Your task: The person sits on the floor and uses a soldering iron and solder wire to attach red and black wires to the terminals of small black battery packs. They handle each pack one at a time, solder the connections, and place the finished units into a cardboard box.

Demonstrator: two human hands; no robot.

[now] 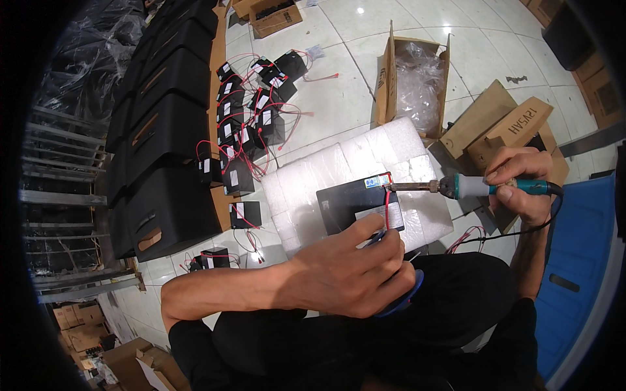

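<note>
My right hand (527, 204) is closed round a teal soldering iron (476, 186), thumb and fingers on its handle. Its metal tip rests at a terminal of a black battery (339, 203), where a red wire (388, 206) is attached. My left hand (349, 274) is closed at the wire's lower part, over the battery's near side; its thumb is mostly hidden. A blue rounded item (412, 293), too hidden to name, shows behind that hand. The battery lies on white foam blocks (293, 186).
Several black batteries with red leads (241, 214) stand on the tiled floor (342, 58) at the left, beside big black plastic cases (163, 202). Open cardboard boxes (385, 85) lie beyond the foam and at the right. A blue panel (580, 260) is at the right edge.
</note>
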